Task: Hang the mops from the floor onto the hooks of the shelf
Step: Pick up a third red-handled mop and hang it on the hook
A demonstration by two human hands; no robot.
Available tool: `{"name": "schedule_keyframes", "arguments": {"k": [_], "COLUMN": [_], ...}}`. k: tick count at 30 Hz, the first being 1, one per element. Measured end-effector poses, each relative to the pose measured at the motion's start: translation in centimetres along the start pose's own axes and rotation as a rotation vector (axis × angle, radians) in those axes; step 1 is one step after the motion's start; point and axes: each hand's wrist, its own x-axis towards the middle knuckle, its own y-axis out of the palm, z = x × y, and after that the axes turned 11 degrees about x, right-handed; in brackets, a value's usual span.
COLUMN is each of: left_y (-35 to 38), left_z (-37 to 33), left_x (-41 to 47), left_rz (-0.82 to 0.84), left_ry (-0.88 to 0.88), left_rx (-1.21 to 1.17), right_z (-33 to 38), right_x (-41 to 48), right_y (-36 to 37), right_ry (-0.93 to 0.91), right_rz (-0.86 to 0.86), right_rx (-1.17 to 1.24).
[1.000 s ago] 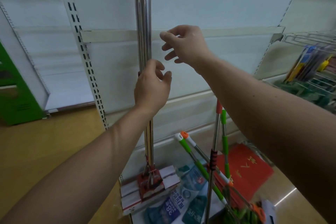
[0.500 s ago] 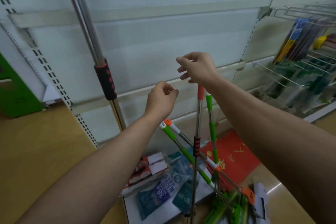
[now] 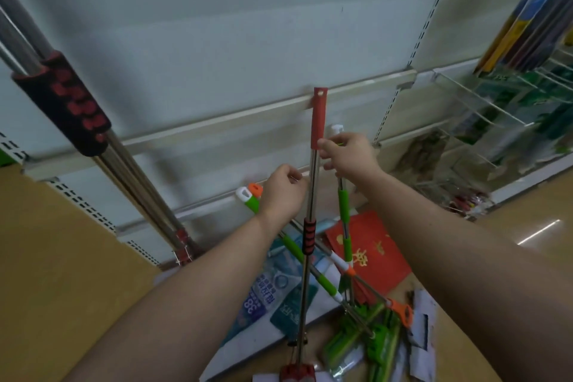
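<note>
Right hand (image 3: 347, 155) pinches red-capped mop (image 3: 318, 121) just under its cap. Left hand (image 3: 283, 192), fingers curled, sits at its pole lower down; grip unclear. Left of it, one hung mop (image 3: 62, 102) looks done. Green mops (image 3: 344, 211) to its right, plus this one, not yet hung.

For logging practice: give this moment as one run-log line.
phase: reaching red-capped mop; right hand: touching cap base; left hand: beside pole, grip unclear; green mops: on floor

Down low — a red sheet (image 3: 372, 254) with gold print, just beside blue printed packets (image 3: 263, 295). Far right, wire racks (image 3: 483, 102) holding blurred packaged goods (image 3: 527, 25).
</note>
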Motion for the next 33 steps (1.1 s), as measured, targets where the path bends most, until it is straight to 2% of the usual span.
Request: {"name": "schedule_keyframes", "arguments": {"k": [11, 17, 22, 33], "left_y": [6.2, 7.9, 8.1, 7.3], "left_z": [1.9, 2.1, 2.1, 2.2], "left_x": [5.3, 6.7, 6.7, 4.7], "left_rz": [0.085, 0.115, 0.15, 0.144], "left_ry": [-0.11, -0.13, -0.132, -0.11], "left_rx": [0.028, 0.025, 0.045, 0.087], "right_z": [-5.9, -5.9, -5.8, -6.0], "right_x": [8.0, 10.3, 10.5, 7.6], "right_y": [1.6, 2.1, 2.5, 2.8], "right_ry": [0.1, 0.086, 0.071, -0.041], "right_rz": [-0.044, 0.034, 0.085, 0.065], "right_rx": [-0.005, 0.035, 0.046, 0.022]}}
